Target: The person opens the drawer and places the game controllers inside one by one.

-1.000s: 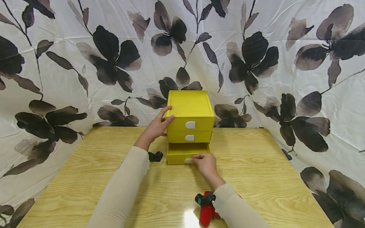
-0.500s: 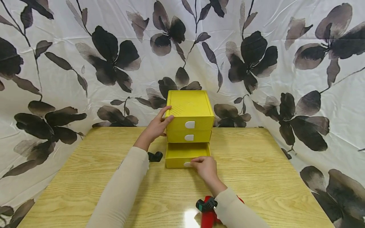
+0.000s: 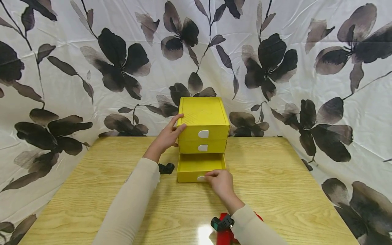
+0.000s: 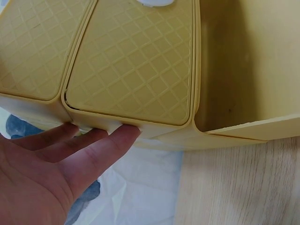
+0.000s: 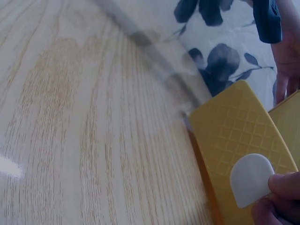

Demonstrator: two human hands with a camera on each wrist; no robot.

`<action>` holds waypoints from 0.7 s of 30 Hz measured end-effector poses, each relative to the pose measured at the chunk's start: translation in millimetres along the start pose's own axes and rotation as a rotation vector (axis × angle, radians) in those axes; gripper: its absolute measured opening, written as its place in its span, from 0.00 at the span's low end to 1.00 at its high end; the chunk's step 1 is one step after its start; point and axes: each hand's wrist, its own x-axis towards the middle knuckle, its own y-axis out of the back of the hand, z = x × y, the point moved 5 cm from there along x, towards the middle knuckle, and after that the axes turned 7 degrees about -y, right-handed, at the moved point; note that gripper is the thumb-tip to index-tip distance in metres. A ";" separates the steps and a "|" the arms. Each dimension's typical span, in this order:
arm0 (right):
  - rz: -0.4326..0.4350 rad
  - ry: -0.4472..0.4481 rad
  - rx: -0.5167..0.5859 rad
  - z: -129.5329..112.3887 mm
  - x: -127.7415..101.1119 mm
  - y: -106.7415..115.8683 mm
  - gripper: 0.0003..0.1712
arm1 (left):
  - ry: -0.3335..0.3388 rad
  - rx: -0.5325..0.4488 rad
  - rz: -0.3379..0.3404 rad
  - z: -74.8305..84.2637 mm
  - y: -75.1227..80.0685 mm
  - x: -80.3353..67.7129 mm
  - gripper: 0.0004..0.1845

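A yellow three-drawer organizer [image 3: 203, 112] stands at the back middle of the table. Its bottom drawer [image 3: 190, 176] is pulled partway out, and nothing shows inside it in the head view. My right hand [image 3: 222, 183] pinches the white tab handle [image 5: 252, 180] on that drawer's front between thumb and finger. Against the organizer's left side rests my left hand [image 3: 166, 137], its fingers [image 4: 101, 150] extended and touching the wall. The upper drawers, with white tabs [image 3: 203, 134], are closed.
A red object [image 3: 224, 236] lies on the wooden table [image 3: 275, 190], partly hidden under my right forearm. Black wrist cameras [image 3: 222, 223] are strapped to both wrists. Floral cloth [image 3: 122, 51] hangs behind and beside the table.
My right hand has drawn the bottom drawer farther out toward me, slowing in the last half second. The left hand has stayed at the organizer's side.
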 end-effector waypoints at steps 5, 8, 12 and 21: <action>0.005 0.016 -0.025 -0.8 -0.1 -0.2 0.03 | -0.004 0.000 -0.001 0.4 0.1 -0.3 0.36; 0.012 0.051 -0.050 -3.0 -0.2 0.5 0.03 | -0.003 0.001 0.001 1.1 -0.4 -1.3 0.36; 0.017 0.089 -0.083 -8.6 0.0 4.8 0.03 | -0.006 -0.001 0.002 2.4 -1.5 -3.1 0.36; -0.039 0.131 -0.134 -30.4 -0.8 23.9 0.03 | -0.021 -0.007 0.001 1.6 -0.5 -2.0 0.36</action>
